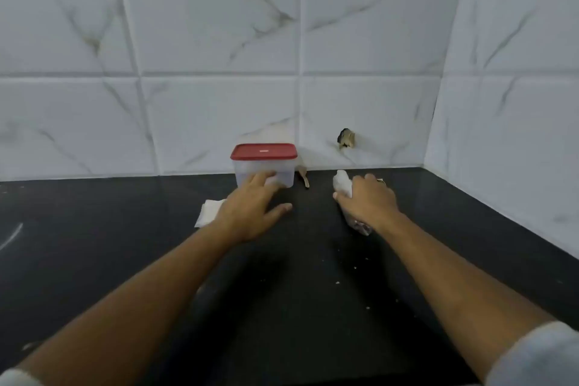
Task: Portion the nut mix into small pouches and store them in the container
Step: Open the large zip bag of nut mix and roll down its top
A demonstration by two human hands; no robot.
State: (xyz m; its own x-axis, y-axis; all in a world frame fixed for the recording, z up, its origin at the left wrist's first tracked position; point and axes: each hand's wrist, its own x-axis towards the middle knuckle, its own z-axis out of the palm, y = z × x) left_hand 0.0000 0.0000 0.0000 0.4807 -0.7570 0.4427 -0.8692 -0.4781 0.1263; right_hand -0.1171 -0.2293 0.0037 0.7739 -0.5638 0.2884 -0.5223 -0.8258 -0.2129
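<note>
My left hand (pixel 250 210) stretches forward with its fingers straight, the fingertips (pixel 264 178) against the lower front wall of the container (pixel 283 171). It is a clear tub, its red lid (pixel 263 151) on, and it stands at the back of the black counter (pixel 297 276) by the tiled wall (pixel 219 41). Beneath my left wrist lies a flat white pouch (pixel 207 212). My right hand (pixel 366 200) curls round a plastic bag (pixel 342 182), whose crumpled top pokes out past my knuckles. A small brown piece (pixel 304 179) lies just right of the container. Pale crumbs (pixel 337 283) dot the counter between my forearms. A chipped hole (pixel 346 138) marks the wall.
</note>
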